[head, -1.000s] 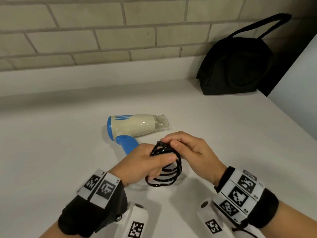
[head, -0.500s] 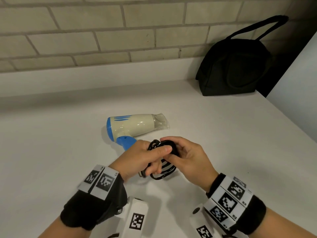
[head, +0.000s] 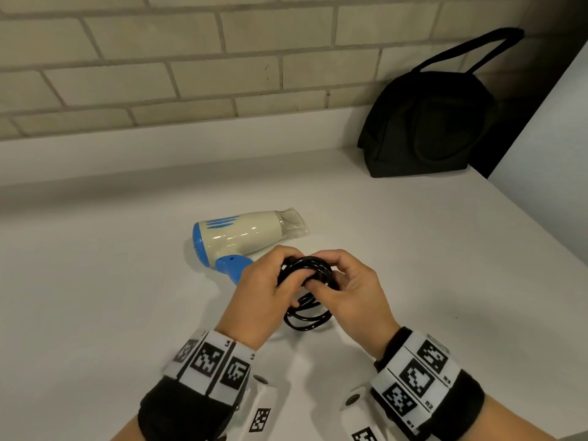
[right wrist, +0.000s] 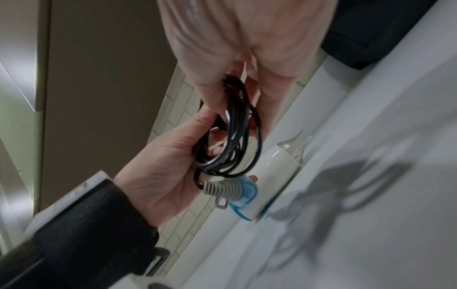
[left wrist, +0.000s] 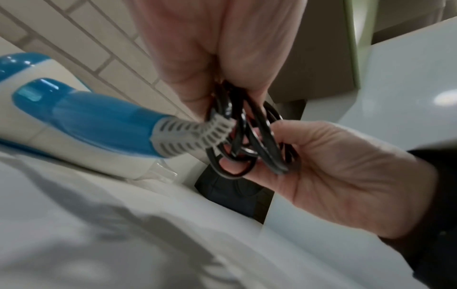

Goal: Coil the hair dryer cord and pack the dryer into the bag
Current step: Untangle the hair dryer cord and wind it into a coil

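Drawn tighter and nearer the hair dryer since 1 second ago, cord loops gripped by left hand and right hand; bag in the counter's far right corner still waiting.

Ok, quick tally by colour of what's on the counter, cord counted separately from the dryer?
Black: 2, the soft fabric handbag and the coiled glossy cord, which both hands grip.
Cream and blue: 1, the plastic hair dryer.
Total: 3.
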Action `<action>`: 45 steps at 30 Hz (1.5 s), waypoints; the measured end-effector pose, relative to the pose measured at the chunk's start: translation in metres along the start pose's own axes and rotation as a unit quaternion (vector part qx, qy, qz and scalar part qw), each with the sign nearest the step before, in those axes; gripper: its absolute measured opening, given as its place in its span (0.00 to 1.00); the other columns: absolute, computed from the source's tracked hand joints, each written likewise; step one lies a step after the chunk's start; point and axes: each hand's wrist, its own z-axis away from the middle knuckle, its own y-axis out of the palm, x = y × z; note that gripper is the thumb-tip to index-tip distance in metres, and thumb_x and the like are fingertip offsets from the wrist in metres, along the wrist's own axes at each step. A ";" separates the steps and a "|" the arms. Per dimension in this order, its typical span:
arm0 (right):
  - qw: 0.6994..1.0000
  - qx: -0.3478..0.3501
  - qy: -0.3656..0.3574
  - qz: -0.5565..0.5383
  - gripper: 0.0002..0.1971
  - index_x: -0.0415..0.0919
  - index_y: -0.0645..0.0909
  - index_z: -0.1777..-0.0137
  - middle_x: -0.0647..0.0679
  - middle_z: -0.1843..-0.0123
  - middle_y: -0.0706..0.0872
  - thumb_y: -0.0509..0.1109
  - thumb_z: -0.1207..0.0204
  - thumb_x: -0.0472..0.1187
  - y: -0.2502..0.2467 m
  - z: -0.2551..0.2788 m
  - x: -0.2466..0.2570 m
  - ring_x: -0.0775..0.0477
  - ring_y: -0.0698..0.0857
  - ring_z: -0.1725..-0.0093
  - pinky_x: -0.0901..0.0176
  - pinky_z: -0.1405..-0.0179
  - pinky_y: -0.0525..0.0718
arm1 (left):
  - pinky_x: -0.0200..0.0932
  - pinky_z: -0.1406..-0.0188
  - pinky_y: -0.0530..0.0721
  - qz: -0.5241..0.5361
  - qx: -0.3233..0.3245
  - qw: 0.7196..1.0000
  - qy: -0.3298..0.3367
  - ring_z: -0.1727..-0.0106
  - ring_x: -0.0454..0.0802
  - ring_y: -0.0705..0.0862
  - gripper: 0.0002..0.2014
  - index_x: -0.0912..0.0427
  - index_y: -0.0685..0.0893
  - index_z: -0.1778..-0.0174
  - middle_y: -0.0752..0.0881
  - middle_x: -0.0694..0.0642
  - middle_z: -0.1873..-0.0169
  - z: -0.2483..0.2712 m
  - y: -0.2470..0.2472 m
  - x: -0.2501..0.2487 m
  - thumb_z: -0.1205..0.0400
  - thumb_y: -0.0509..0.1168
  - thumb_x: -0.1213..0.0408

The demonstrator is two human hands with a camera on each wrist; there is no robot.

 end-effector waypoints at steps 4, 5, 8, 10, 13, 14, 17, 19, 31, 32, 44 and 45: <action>0.999 0.027 0.027 0.003 0.18 0.53 0.80 0.58 0.58 0.61 0.85 0.69 0.32 0.25 0.000 -0.003 0.007 0.57 0.84 0.64 0.65 0.60 0.84 | 0.23 0.69 0.79 0.032 -0.045 0.998 -0.013 0.70 0.36 0.85 0.11 0.41 0.76 0.62 0.85 0.46 0.70 -0.002 -0.001 0.002 0.23 0.64 0.66; 0.999 0.037 0.038 0.000 0.17 0.52 0.79 0.58 0.59 0.61 0.84 0.69 0.32 0.26 0.000 -0.005 0.009 0.59 0.84 0.65 0.69 0.62 0.83 | 0.24 0.69 0.80 0.048 -0.056 0.997 -0.023 0.71 0.37 0.85 0.11 0.40 0.77 0.62 0.86 0.47 0.69 -0.002 -0.002 0.003 0.23 0.64 0.65; 0.996 0.052 0.070 0.013 0.14 0.50 0.80 0.58 0.56 0.60 0.84 0.70 0.33 0.28 0.001 -0.009 0.011 0.54 0.85 0.60 0.64 0.56 0.84 | 0.27 0.67 0.82 0.080 -0.079 0.993 -0.042 0.72 0.38 0.86 0.10 0.41 0.79 0.62 0.87 0.49 0.70 -0.002 -0.004 0.004 0.23 0.65 0.65; 0.994 0.041 0.098 0.017 0.10 0.47 0.81 0.57 0.53 0.60 0.84 0.72 0.34 0.31 0.002 -0.011 0.010 0.50 0.85 0.57 0.56 0.50 0.84 | 0.25 0.70 0.81 0.085 -0.091 0.991 -0.038 0.70 0.38 0.86 0.10 0.42 0.79 0.61 0.86 0.48 0.70 -0.001 -0.005 0.003 0.23 0.65 0.65; 0.991 0.018 0.133 -0.008 0.05 0.42 0.83 0.61 0.51 0.66 0.85 0.74 0.35 0.32 0.001 -0.010 0.009 0.49 0.85 0.62 0.54 0.53 0.85 | 0.23 0.79 0.77 0.085 -0.100 0.991 -0.019 0.67 0.35 0.86 0.12 0.41 0.77 0.61 0.85 0.46 0.68 0.002 -0.004 0.000 0.23 0.64 0.67; 0.989 0.015 0.144 -0.025 0.05 0.41 0.84 0.64 0.49 0.68 0.85 0.74 0.35 0.31 0.000 -0.009 0.009 0.48 0.85 0.64 0.54 0.55 0.85 | 0.22 0.78 0.77 0.083 -0.099 0.992 -0.008 0.66 0.34 0.86 0.13 0.42 0.77 0.61 0.85 0.45 0.67 0.003 -0.003 -0.001 0.23 0.64 0.68; 0.981 0.007 0.171 -0.092 0.07 0.39 0.85 0.68 0.44 0.70 0.87 0.73 0.35 0.27 -0.003 -0.004 0.006 0.45 0.85 0.66 0.54 0.58 0.85 | 0.21 0.69 0.78 0.059 -0.088 0.994 0.006 0.62 0.38 0.87 0.14 0.41 0.77 0.62 0.85 0.44 0.65 0.004 -0.002 -0.001 0.25 0.67 0.68; 0.976 0.017 0.176 -0.125 0.07 0.38 0.86 0.67 0.41 0.68 0.87 0.72 0.35 0.26 -0.006 -0.001 0.004 0.41 0.85 0.64 0.49 0.54 0.85 | 0.21 0.65 0.79 0.046 -0.070 0.996 -0.006 0.61 0.41 0.87 0.12 0.40 0.77 0.61 0.86 0.44 0.63 0.001 -0.006 0.000 0.25 0.67 0.65; 0.936 0.162 0.161 -0.268 0.22 0.44 0.86 0.62 0.46 0.62 0.91 0.85 0.56 0.51 -0.014 0.003 -0.021 0.47 0.89 0.59 0.56 0.54 0.87 | 0.33 0.72 0.80 0.140 0.060 0.976 -0.153 0.74 0.42 0.83 0.12 0.50 0.84 0.70 0.85 0.48 0.79 -0.004 -0.022 0.011 0.31 0.64 0.46; 0.932 0.170 0.160 -0.278 0.22 0.44 0.86 0.62 0.45 0.62 0.91 0.85 0.55 0.51 -0.015 0.003 -0.022 0.47 0.88 0.58 0.57 0.54 0.87 | 0.35 0.69 0.81 0.150 0.074 0.973 -0.158 0.71 0.45 0.83 0.14 0.50 0.85 0.71 0.85 0.52 0.76 -0.003 -0.021 0.012 0.32 0.62 0.44; 0.978 0.090 -0.111 0.153 0.29 0.69 0.67 0.37 0.58 0.40 0.74 0.70 0.33 0.40 -0.014 0.007 -0.004 0.55 0.80 0.44 0.66 0.40 0.80 | 0.37 0.69 0.83 0.258 0.067 0.939 -0.217 0.72 0.47 0.82 0.13 0.56 0.83 0.66 0.84 0.47 0.81 -0.001 -0.007 0.004 0.20 0.58 0.57; 0.952 0.111 -0.175 0.225 0.28 0.69 0.67 0.37 0.60 0.36 0.69 0.67 0.33 0.40 -0.015 0.008 -0.003 0.56 0.75 0.38 0.69 0.36 0.74 | 0.43 0.61 0.85 0.228 0.072 0.949 -0.204 0.67 0.51 0.84 0.13 0.55 0.84 0.64 0.86 0.49 0.76 -0.001 -0.006 0.004 0.20 0.58 0.55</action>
